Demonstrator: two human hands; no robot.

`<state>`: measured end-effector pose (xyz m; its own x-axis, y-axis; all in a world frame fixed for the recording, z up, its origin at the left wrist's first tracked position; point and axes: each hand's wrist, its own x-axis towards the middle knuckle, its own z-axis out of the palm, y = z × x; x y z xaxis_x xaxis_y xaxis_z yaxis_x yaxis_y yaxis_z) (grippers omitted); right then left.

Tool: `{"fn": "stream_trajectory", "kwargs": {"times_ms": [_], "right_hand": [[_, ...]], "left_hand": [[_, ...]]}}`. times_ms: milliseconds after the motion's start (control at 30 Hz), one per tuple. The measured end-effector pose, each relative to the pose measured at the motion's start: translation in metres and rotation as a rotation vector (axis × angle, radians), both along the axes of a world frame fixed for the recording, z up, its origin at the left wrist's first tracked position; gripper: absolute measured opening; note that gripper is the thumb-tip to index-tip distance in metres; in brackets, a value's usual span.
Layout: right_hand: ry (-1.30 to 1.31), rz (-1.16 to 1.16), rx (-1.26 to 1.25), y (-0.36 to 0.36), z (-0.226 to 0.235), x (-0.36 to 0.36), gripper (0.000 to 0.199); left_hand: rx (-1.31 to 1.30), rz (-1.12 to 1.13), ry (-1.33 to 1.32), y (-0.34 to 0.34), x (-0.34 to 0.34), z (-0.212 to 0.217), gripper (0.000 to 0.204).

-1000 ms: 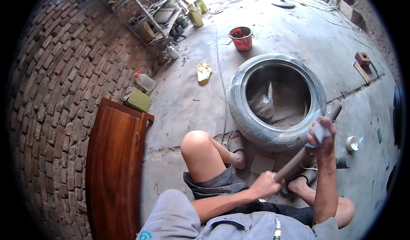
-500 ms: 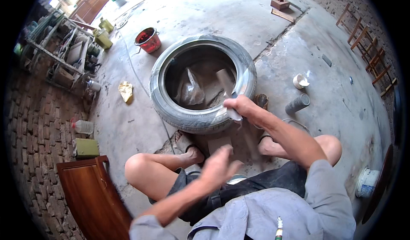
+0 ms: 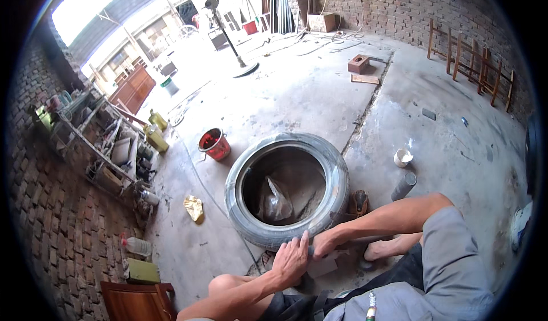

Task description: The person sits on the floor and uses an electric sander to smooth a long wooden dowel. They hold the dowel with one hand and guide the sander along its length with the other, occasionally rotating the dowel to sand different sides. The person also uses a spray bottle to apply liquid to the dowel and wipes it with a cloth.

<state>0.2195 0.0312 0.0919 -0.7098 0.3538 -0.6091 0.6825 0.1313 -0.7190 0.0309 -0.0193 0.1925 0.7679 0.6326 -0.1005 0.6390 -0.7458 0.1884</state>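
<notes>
A worn grey tyre (image 3: 338, 175) lies flat on the concrete floor in front of me, with a crumpled clear plastic bag (image 3: 277, 204) inside it. Both my hands meet at its near edge. My right hand (image 3: 326, 243) is closed in a fist around the end of a short dark bar (image 3: 310, 251). My left hand (image 3: 291, 261) lies over the bar's other end, fingers reaching toward the tyre wall; its grip is hidden. A pale block (image 3: 323, 265) sits just below the hands. My bare knees frame the spot.
A red bucket (image 3: 215, 144) and a yellow rag (image 3: 194, 207) lie left of the tyre. A white cup (image 3: 402, 157) and a grey cylinder (image 3: 403, 186) stand to its right. A cluttered metal rack (image 3: 108, 149) lines the left brick wall; a standing fan (image 3: 231, 35) is far back.
A second ago both hands held a long tool at the tyre's right side. Then my left hand hung open. Now both hands are together at the tyre's near edge, and the view has tilted up.
</notes>
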Motion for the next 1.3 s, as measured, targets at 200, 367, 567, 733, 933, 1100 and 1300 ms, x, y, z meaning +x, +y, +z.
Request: {"fn": "stream_trajectory", "kwargs": {"times_ms": [200,367,567,733,933,1100,1300], "right_hand": [[-0.11,0.053,-0.269,-0.016,0.083,0.0,0.047],[-0.197,-0.084,0.145,-0.028,0.071,-0.026,0.035],[-0.085,0.139,0.976,-0.011,0.089,0.005,0.023],[0.282,0.202,1.324,-0.025,0.096,0.0,0.017],[0.055,0.241,1.142,-0.044,0.081,-0.003,0.018],[0.032,-0.346,-0.26,-0.053,0.054,-0.019,0.032],[-0.171,-0.194,0.157,-0.013,0.08,-0.033,0.036]], "left_hand": [[-0.163,0.024,0.049,-0.012,-0.012,0.004,0.094],[-0.132,0.23,0.134,0.007,-0.028,-0.025,0.047],[-0.989,0.368,-0.143,0.03,-0.017,-0.022,0.035],[-2.231,0.555,-0.435,-0.003,-0.038,0.0,0.044],[-1.491,0.552,-0.233,-0.01,-0.036,-0.058,0.029],[0.013,-0.173,0.202,0.035,-0.025,0.006,0.02],[0.045,0.017,0.145,0.047,-0.042,0.006,0.019]]}}
